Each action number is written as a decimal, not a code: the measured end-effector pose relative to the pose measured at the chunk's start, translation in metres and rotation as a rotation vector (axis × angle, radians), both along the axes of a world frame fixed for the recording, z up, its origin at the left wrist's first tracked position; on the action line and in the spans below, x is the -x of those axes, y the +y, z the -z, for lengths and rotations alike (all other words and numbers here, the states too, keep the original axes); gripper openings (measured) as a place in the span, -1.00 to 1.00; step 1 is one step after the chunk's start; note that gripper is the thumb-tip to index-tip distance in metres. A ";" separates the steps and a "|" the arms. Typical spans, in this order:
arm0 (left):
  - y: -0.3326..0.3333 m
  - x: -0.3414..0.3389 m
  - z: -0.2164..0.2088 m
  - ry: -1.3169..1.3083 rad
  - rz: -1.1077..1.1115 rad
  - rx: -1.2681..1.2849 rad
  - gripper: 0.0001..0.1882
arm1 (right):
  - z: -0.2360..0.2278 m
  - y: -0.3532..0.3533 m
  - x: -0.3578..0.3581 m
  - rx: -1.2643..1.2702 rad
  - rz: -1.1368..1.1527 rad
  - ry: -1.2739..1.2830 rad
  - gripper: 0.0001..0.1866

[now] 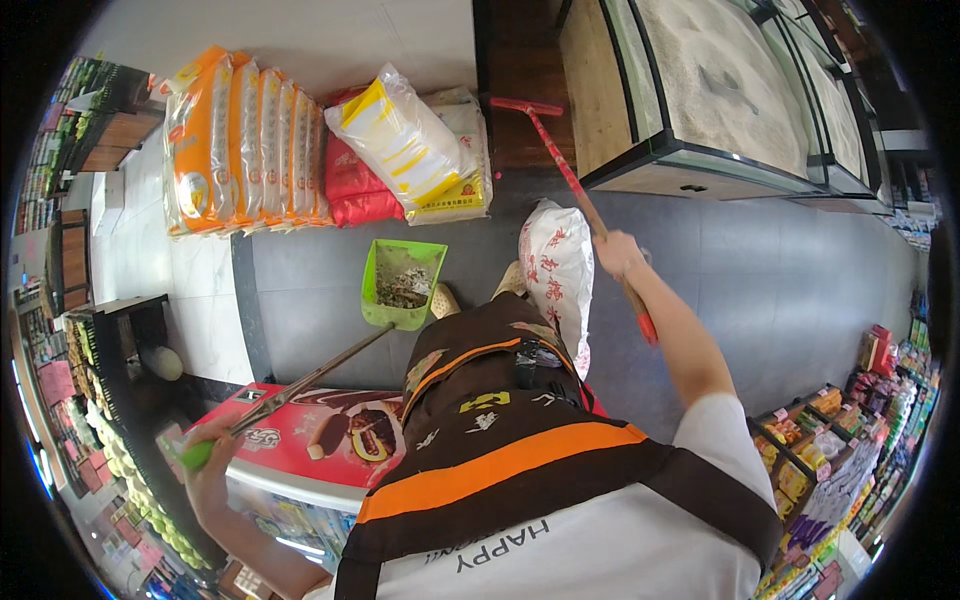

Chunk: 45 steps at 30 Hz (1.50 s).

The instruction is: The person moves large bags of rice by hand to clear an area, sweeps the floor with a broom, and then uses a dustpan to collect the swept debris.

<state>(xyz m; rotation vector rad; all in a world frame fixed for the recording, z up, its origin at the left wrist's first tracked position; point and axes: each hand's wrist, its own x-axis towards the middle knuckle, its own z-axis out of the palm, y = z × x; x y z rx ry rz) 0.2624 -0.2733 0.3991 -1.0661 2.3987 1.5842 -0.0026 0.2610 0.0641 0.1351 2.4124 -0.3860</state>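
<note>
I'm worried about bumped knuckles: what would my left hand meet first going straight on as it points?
Your left hand would probably meet the black display unit first, though depth is unclear.

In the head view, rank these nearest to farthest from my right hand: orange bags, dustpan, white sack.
From your right hand:
1. White sack: just left of it.
2. Dustpan: farther left, past the sack.
3. Orange bags: farthest, upper left.
</note>
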 end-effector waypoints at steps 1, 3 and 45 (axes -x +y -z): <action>-0.004 -0.003 0.009 -0.004 -0.001 -0.042 -0.93 | 0.023 -0.003 0.012 -0.051 -0.044 0.025 -0.52; -0.012 -0.001 0.028 -0.007 -0.002 -0.127 -0.93 | 0.055 -0.012 0.023 -0.174 -0.105 -0.071 -0.58; -0.052 -0.091 0.398 -0.631 -0.863 -0.355 -0.52 | -0.019 -0.054 0.035 1.248 0.985 -0.636 -0.67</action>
